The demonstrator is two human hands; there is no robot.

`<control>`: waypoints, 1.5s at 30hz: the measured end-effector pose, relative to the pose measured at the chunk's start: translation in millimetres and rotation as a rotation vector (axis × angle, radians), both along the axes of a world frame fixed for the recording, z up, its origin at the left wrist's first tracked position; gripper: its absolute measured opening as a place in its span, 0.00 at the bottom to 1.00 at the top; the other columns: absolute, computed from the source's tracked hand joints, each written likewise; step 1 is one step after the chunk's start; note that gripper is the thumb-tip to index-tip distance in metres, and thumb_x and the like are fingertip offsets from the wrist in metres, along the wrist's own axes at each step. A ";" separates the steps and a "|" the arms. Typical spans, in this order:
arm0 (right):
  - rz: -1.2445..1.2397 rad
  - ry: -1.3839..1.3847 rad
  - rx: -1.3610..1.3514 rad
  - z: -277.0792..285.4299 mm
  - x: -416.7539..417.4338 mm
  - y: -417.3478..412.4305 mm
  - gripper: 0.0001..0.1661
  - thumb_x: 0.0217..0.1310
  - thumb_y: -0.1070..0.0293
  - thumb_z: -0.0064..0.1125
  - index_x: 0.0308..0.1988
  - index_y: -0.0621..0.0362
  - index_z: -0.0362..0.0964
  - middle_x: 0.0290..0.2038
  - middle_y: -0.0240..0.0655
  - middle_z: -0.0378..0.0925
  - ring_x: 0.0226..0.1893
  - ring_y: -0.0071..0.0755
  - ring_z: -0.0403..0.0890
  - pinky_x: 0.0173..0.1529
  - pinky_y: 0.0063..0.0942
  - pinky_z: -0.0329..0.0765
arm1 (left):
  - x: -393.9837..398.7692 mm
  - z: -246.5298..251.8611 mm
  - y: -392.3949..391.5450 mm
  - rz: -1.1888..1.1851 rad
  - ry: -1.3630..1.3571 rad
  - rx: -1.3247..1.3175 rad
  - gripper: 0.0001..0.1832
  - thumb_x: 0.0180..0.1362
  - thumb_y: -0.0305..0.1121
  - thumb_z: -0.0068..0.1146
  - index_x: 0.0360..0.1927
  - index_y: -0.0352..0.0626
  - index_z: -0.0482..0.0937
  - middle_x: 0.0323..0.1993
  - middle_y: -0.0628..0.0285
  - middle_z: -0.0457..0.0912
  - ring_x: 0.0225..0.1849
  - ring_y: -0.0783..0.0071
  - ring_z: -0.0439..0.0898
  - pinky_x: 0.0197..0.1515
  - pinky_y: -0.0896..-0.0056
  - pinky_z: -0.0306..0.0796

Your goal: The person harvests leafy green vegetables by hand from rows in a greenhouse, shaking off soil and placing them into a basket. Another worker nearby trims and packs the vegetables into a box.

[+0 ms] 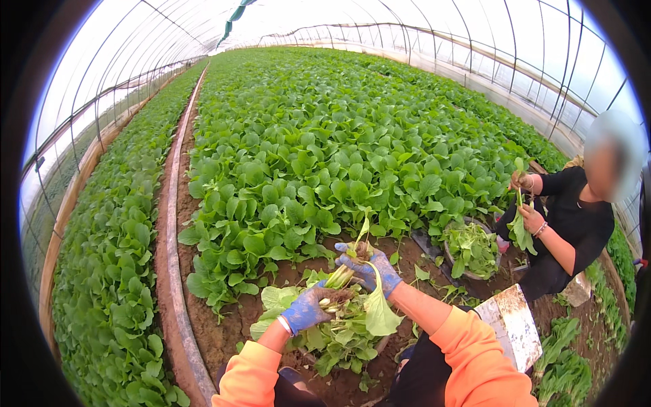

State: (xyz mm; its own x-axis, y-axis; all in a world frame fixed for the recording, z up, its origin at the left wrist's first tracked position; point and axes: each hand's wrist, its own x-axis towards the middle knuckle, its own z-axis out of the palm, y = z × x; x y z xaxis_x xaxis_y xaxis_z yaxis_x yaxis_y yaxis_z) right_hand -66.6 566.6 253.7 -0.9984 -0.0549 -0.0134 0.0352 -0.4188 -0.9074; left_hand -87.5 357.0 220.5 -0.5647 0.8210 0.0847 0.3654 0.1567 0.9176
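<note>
My left hand [308, 309], in a soiled blue glove, is closed around a bunch of leafy green plants [277, 300] with pale stems and muddy roots. Just above and to its right, my right hand [374, 267], gloved in blue too, grips the root end of leafy greens [379, 315], with one large leaf hanging down and another pointing up. Root ends and stems lie close together between both hands. Below them, a heap of loose green leaves [343, 348] fills a round container whose rim is mostly hidden.
At right a co-worker in black [580, 219] holds a plant near a basket of leaves [470, 249]. A stained white box or board [511, 325] stands by my right arm. Pulled greens [564, 369] lie behind it. Dense crop [325, 168] grows ahead; a long hose [175, 254] runs left.
</note>
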 end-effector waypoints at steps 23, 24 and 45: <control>-0.647 0.067 0.850 -37.2 -63.9 69.5 0.18 0.63 0.62 0.53 0.46 0.65 0.71 0.28 0.38 0.81 0.26 0.37 0.79 0.34 0.35 0.75 | -11.7 -4.8 -20.4 0.186 0.415 -0.382 0.28 0.41 0.34 0.66 0.51 0.53 0.78 0.40 0.51 0.79 0.39 0.50 0.78 0.43 0.59 0.73; -0.618 0.024 0.844 -43.2 -64.6 81.5 0.18 0.64 0.62 0.52 0.45 0.66 0.71 0.27 0.38 0.81 0.26 0.35 0.79 0.34 0.34 0.75 | -15.9 -0.5 -19.5 0.200 0.400 -0.435 0.28 0.40 0.35 0.66 0.50 0.53 0.77 0.42 0.52 0.78 0.40 0.50 0.77 0.43 0.57 0.73; 0.171 -0.081 0.259 -36.1 -23.0 -2.7 0.24 0.54 0.66 0.67 0.50 0.61 0.72 0.44 0.31 0.78 0.44 0.22 0.75 0.54 0.25 0.70 | -24.1 14.0 -15.6 -0.038 -0.448 -0.068 0.36 0.45 0.24 0.70 0.60 0.38 0.66 0.52 0.63 0.77 0.52 0.76 0.73 0.57 0.71 0.68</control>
State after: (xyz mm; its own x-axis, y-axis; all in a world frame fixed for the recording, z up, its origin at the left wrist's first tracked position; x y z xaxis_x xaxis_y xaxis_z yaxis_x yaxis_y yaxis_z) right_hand -89.7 563.9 217.6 -0.9702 -0.2060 -0.1278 0.1614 -0.1556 -0.9745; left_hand -111.7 341.4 234.5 -0.5023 0.8372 -0.2161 -0.0587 0.2164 0.9745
